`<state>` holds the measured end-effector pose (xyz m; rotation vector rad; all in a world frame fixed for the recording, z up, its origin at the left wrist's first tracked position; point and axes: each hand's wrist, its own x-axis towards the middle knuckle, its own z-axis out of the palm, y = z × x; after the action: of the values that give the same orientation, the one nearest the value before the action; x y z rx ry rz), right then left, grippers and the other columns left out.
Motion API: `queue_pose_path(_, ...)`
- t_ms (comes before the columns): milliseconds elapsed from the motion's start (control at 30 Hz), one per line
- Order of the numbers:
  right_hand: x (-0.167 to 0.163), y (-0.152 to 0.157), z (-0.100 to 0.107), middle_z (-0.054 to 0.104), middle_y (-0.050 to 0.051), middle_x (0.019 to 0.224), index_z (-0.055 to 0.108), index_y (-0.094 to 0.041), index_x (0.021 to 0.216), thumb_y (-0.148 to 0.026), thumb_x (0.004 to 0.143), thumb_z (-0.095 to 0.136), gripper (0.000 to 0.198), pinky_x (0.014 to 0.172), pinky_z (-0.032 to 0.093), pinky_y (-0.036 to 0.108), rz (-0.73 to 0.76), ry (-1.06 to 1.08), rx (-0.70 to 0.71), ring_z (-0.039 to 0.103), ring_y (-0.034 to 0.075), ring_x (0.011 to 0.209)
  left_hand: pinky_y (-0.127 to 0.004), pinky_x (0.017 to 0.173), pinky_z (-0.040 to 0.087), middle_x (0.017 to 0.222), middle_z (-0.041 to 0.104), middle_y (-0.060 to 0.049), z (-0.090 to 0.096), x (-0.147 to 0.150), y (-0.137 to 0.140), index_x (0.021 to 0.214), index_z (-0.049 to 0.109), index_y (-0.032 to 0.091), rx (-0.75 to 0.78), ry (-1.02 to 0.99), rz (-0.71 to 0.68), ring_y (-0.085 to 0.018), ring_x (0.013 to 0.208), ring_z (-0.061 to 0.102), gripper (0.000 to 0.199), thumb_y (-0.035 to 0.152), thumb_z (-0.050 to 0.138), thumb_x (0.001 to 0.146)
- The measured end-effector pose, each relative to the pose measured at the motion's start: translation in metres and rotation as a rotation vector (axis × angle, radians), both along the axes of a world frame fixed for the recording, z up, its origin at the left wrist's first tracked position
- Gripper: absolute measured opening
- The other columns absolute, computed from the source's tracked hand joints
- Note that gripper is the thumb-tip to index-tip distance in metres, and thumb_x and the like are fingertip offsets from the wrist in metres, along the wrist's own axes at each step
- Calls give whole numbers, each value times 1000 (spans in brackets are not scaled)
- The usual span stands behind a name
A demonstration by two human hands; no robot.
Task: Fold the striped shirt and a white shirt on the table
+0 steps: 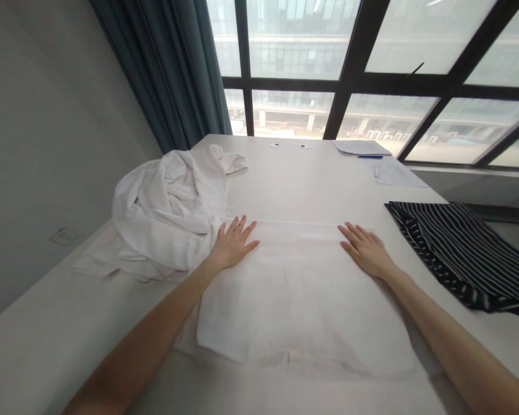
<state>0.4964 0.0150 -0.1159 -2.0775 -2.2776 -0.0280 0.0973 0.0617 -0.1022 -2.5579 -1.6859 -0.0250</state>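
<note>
A white cloth garment (pixel 294 300) lies spread flat and folded on the white table, its far fold running straight between my two hands. My left hand (pixel 233 242) rests on its far left corner with the fingers spread. On the far right corner my right hand (pixel 365 248) lies flat, fingers stretched inward. Neither hand grips anything. Just left of my left hand is a crumpled heap of white cloth (pixel 168 202), which touches the flat piece. Whether the two are one garment I cannot tell.
A black striped cloth (pixel 471 248) hangs over the table's right edge. Papers (pixel 361 147) and a blue pen (pixel 370 157) lie at the far right. Two small oval pieces (pixel 275 145) sit near the table's back edge. A dark curtain (pixel 173 69) and windows stand behind.
</note>
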Motion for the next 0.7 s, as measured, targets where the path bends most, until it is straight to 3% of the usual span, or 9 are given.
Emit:
queue_pose_path(200, 34, 3, -10, 34, 6, 156, 36, -24, 149, -51, 99, 20, 59, 113, 31, 47, -12, 3, 70, 29, 24, 144, -56, 113, 20, 159, 23, -11, 1, -4, 3, 152, 28, 28, -5, 17, 36, -33, 145, 23, 60, 56, 31, 98)
queue_pose_path(533, 31, -1, -8, 30, 2, 158, 34, -27, 150, -52, 99, 18, 59, 115, 26, 51, -55, -20, 47, 27, 23, 145, -50, 111, 23, 155, 31, -19, 0, -14, 2, 151, 32, 25, 119, 92, 138, -36, 143, 29, 64, 59, 31, 97)
queue_pose_path(700, 30, -3, -5, 29, 2, 158, 32, -28, 151, -54, 98, 18, 60, 114, 26, 52, -101, -25, 31, 26, 25, 145, -48, 113, 21, 153, 32, -23, -1, -20, 4, 150, 34, 14, 143, 86, 145, -34, 143, 30, 66, 56, 30, 98)
